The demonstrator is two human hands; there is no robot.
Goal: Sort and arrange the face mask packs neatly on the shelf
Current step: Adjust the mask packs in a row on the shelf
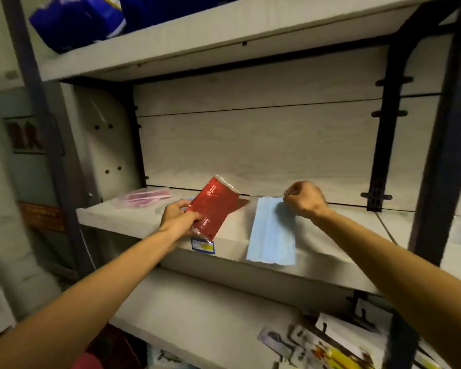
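Holding one red pack (pixel 212 209), left hand (pixel 178 218) fingers pinching; right hand (pixel 305 199) fisted pinching one blue pack (pixel 272 231); one pink pack (pixel 146 197).

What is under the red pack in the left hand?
Beneath the red pack held by the left hand lie the shelf and a price label; anything directly behind it is hidden.

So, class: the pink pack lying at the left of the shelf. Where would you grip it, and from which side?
Probably the pink pack by its near long edge, from the front. It lies flat on the shelf, so pinch that edge and lift. The left hand is nearest but holds the red pack.
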